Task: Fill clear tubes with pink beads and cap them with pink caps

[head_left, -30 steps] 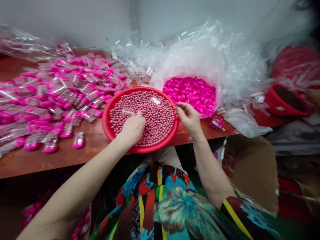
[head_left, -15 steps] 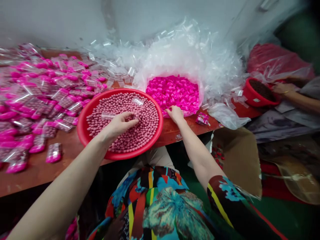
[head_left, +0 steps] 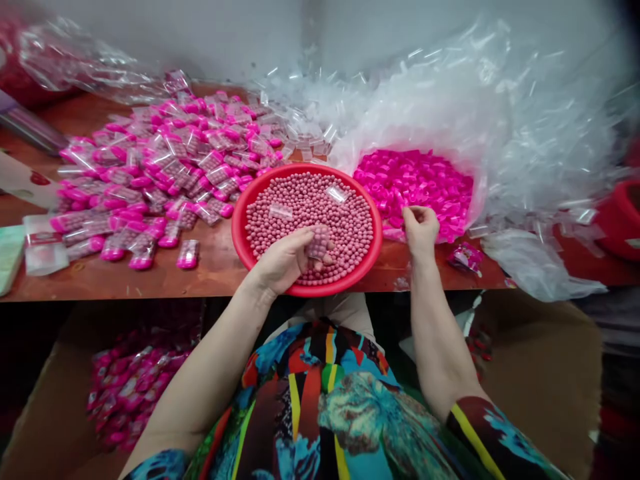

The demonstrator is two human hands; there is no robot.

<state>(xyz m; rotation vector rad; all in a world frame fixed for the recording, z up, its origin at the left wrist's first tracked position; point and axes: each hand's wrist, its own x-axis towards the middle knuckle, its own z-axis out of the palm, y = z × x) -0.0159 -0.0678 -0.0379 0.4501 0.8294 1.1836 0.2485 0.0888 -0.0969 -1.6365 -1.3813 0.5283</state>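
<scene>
My left hand (head_left: 287, 260) is closed around a clear plastic case (head_left: 319, 241) filled with pink beads, held over the front of a red basin. Round pink beads (head_left: 325, 200) fill the basin (head_left: 237, 223), and two more clear cases (head_left: 281, 212) lie on top of them. My right hand (head_left: 421, 230) is pinched at the front edge of a heap of bright pink plastic caps (head_left: 417, 187), which sits in a clear bag. What its fingertips hold is too small to make out.
Many filled, pink-capped cases (head_left: 165, 167) are piled left on the red-brown table (head_left: 215, 267). Clear empty cases in plastic (head_left: 450, 100) rise behind. A small pink packet (head_left: 466, 257) and a plastic bag (head_left: 537, 257) lie right. Cardboard boxes (head_left: 545, 360) stand below.
The view has turned left. My left hand has come up from among the beads with a filled case. My right hand stays at the caps, its wrist more raised.
</scene>
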